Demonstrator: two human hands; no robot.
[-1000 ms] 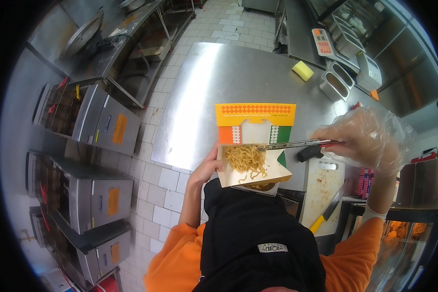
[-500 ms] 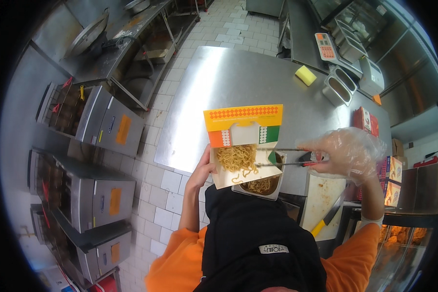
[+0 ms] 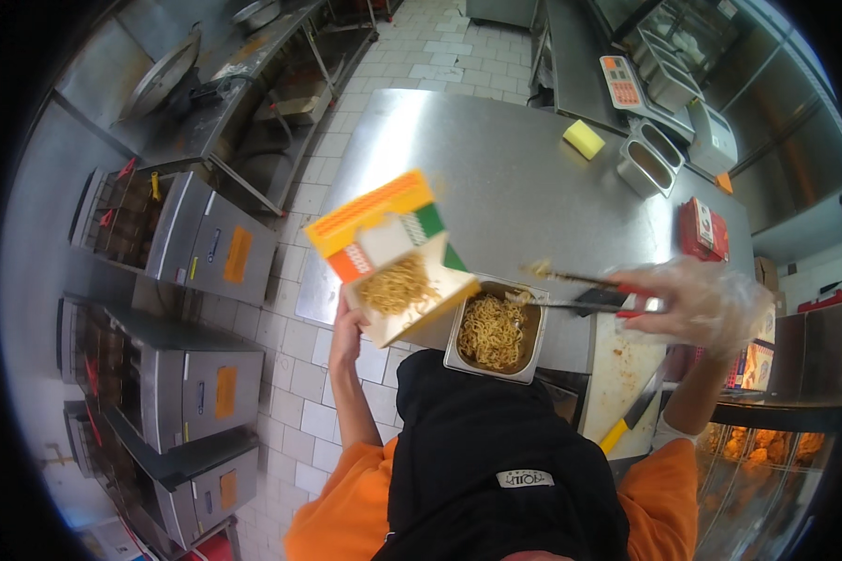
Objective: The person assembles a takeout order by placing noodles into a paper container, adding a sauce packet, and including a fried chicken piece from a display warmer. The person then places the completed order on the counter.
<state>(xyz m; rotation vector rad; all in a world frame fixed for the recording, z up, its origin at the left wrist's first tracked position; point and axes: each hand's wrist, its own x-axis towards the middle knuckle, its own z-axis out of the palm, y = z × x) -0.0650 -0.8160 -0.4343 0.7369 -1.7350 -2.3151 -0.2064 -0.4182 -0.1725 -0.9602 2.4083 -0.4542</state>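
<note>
Two hands work over a shiny steel counter point(image 3: 496, 178) in a kitchen with a white tiled floor. The left hand point(image 3: 348, 329) grips the bottom of a tilted noodle box point(image 3: 393, 257), out past the counter's near left corner. The right hand point(image 3: 697, 301), in a clear glove, is closed on tongs point(image 3: 580, 290) above a metal pan point(image 3: 494, 329) of noodles at the near edge. A yellow sponge point(image 3: 584, 138) sits near the far edge. Left-hand fingers hide behind the box. A knife point(image 3: 631, 419) is partly hidden.
</note>
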